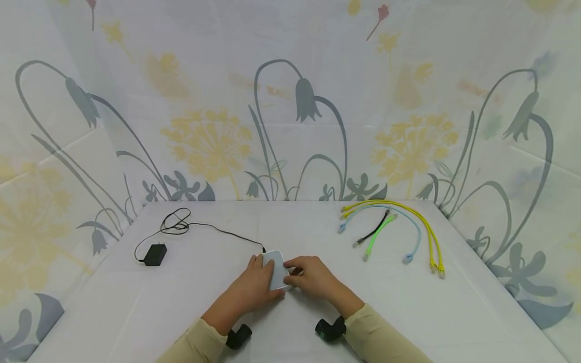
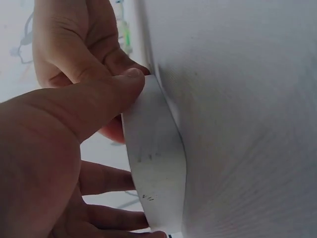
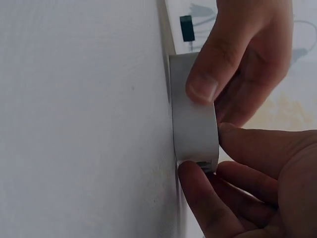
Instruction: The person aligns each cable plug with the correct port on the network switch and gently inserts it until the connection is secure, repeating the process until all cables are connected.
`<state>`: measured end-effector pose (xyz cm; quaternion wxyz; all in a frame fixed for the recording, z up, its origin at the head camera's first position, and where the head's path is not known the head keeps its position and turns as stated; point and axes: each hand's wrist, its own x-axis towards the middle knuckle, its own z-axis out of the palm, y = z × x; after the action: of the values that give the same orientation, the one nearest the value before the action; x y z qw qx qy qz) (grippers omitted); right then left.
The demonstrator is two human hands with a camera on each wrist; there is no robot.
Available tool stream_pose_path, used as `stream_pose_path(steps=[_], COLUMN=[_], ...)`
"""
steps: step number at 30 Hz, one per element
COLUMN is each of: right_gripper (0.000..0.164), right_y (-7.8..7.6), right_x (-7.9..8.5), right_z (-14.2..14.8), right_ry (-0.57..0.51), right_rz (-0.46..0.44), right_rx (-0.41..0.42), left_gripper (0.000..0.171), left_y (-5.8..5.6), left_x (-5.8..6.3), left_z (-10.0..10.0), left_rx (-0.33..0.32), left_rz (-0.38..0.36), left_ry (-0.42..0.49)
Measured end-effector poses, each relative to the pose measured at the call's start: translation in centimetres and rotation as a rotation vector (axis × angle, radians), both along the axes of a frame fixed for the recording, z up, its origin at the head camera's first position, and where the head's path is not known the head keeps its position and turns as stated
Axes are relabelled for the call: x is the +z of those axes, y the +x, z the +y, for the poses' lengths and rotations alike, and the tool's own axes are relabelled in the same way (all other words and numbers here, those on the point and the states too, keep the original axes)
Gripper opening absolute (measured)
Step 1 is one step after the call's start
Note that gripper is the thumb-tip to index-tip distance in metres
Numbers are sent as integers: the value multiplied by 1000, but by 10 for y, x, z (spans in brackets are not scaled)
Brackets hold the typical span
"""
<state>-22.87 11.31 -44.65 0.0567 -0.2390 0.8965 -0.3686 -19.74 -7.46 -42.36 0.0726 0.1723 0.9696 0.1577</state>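
Black adapter: left, cord running to the white box.
Left hand: thumb and fingers parted, gripping the box.
White box: centre, on the table; long axis near-to-far, cord end pointing away, slightly left.
Right hand: fingers curled, pinching its right edge.

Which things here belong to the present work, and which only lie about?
Apparently in use:
white box, held by the left hand and right hand
black cord at its far edge
black adapter on that cord

Apparently just lying about:
two yellow cables
blue cable
green cable
short black cable
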Motion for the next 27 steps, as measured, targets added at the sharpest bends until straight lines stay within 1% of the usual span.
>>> stream_pose_path(steps=[6, 11, 13, 18, 20, 27], right_gripper=[38, 38, 39, 40, 40, 40], right_y=[2, 3, 3, 2, 1, 1], right_x=[-1, 0, 0, -3, -4, -7], right_z=[-5, -9, -11, -13, -13, -12], right_ry=[-39, -74, -85, -102, -108, -104], right_rz=[-36, -37, -43, -64, -76, -112], right_rx=[-44, -62, -64, -65, -60, -16], left_gripper=[79, 82, 83, 82, 81, 77], left_y=[-7, -11, -13, -15, -17, -20], left_x=[-5, -8, -9, -13, -14, -17], left_z=[-2, -5, -7, -11, -13, -17], left_rx=[-13, -15, -23, -63, -74, -78], left_rz=[10, 17, 31, 62, 60, 44], left_ry=[1, 42, 56, 86, 99, 124])
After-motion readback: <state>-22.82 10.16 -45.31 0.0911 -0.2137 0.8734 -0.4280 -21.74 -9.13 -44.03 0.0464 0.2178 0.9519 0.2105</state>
